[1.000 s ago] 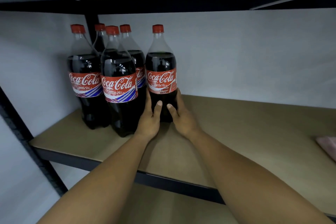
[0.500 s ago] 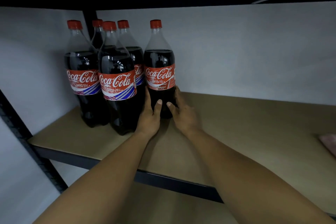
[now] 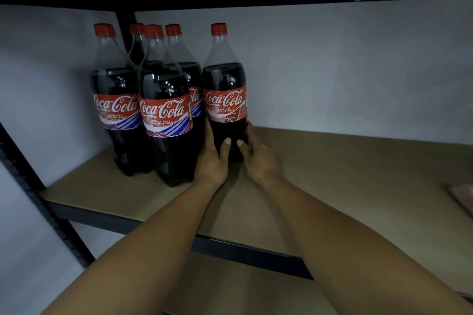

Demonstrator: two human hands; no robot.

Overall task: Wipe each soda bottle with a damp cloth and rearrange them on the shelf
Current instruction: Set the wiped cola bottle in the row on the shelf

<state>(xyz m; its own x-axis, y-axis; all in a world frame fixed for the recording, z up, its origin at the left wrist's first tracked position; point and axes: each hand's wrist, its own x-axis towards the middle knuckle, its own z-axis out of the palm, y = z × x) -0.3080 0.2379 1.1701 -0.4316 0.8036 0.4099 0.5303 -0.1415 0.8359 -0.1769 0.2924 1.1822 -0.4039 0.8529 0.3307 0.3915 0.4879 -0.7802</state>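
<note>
Both hands, the left hand [image 3: 211,158] and right hand [image 3: 258,158], grip the base of the rightmost soda bottle [image 3: 225,94], fingers curled round it, upright on the shelf [image 3: 332,169] beside four others. This looks like rearranging; next, probably nudge it against the group and let go.

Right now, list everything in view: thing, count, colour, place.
held bottle: one, dark cola with red cap and label, upright on the shelf, rightmost of the group.
other bottles: four, same colours, clustered to its left at the shelf's left end.
shelf: one, tan board with a dark front rail.
cloth: one, pink, at the shelf's right edge, partly cut off and blurred.
wall: white, behind the shelf.
post: one, dark, at the left.
left hand: grips the held bottle's lower left side.
right hand: grips its lower right side.
</note>
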